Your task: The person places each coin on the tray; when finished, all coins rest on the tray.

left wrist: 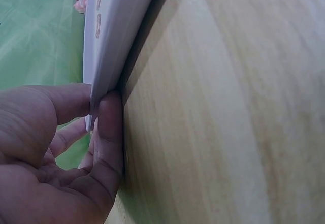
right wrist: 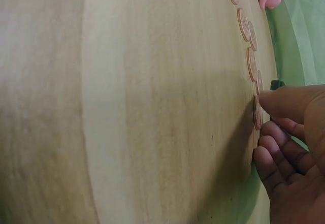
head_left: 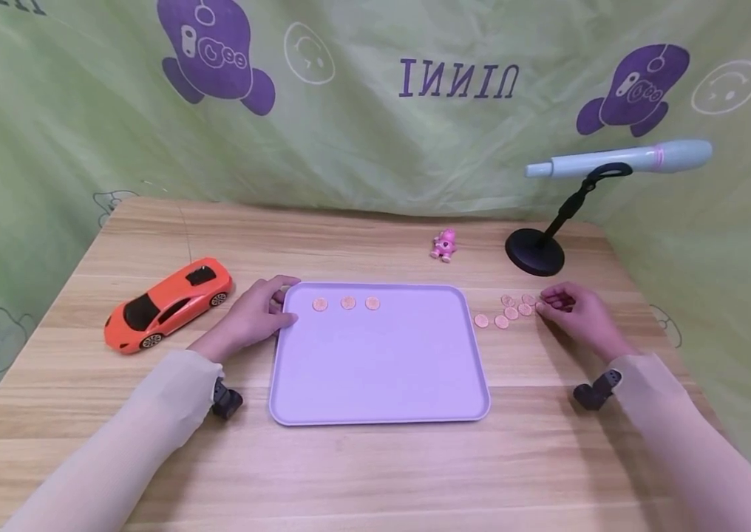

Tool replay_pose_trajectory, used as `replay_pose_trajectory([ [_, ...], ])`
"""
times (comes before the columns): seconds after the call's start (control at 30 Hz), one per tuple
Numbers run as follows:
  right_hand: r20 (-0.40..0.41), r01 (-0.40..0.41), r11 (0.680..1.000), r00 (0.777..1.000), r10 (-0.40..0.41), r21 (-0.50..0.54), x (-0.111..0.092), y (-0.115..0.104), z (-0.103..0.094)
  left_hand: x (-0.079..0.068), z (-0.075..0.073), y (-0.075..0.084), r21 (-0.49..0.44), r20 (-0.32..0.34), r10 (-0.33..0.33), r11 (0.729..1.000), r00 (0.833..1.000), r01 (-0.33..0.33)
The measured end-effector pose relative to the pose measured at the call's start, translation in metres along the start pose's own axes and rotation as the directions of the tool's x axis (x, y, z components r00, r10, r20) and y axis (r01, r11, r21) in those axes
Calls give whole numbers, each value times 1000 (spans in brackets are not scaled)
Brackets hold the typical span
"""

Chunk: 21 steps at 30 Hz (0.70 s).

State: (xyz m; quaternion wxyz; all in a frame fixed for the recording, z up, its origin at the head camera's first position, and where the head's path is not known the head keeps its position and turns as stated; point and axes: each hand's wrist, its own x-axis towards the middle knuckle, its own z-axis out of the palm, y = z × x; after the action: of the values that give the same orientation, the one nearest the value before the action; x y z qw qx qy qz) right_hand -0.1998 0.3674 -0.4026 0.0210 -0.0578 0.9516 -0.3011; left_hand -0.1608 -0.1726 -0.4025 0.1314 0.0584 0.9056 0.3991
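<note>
My left hand (head_left: 257, 312) pinches the upper left corner of a lilac tray (head_left: 382, 355). In the left wrist view the thumb lies over the tray's rim (left wrist: 101, 64), with a finger under it. Three copper-coloured coins (head_left: 347, 303) lie in a row near the tray's far edge. My right hand (head_left: 575, 314) is low over the table at the right end of a loose group of several more coins (head_left: 511, 313). In the right wrist view the thumb touches a coin (right wrist: 258, 116) lying on the table, the other fingers loosely bent beside it.
An orange toy car (head_left: 169, 304) stands left of my left hand. A small pink toy figure (head_left: 444, 245) is behind the tray. At the back right a pale blue microphone (head_left: 622, 159) sits on a black stand (head_left: 535, 252). A green curtain (head_left: 362, 140) hangs behind the wooden table (head_left: 375, 473).
</note>
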Motion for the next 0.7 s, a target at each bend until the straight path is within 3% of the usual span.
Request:
replay_pose_trajectory([
  [0.7, 52, -59, 997, 997, 61, -46, 1, 1, -2, 0, 1, -1, -21, 1, -5, 1000, 1000, 5],
])
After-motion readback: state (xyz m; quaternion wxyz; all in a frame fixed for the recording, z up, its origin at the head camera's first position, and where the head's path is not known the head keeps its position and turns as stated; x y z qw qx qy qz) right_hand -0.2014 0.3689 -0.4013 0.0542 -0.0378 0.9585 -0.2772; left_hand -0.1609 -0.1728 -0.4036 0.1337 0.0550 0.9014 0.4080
